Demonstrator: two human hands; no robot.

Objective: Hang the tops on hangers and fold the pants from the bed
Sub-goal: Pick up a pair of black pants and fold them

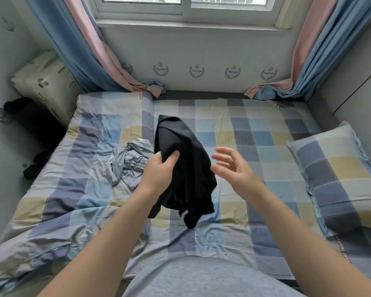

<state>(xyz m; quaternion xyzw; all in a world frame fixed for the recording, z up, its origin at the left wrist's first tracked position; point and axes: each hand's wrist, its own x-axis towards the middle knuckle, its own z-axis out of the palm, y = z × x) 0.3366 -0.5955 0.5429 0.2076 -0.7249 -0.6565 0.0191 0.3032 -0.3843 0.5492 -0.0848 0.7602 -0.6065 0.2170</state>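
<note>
A crumpled grey garment (129,161) lies beside the left hand (159,170), which grips a black garment (186,168); the right hand (234,168) hovers with fingers spread.

Crumpled garment (128,161) on bed (255,133), pillow (338,176) right.

No words could be read. The blue crests (196,71) on the wall (201,48) had tiny letters, too blurry. The brown tag (141,95) on the bedding (116,116) was blurry too.
</note>
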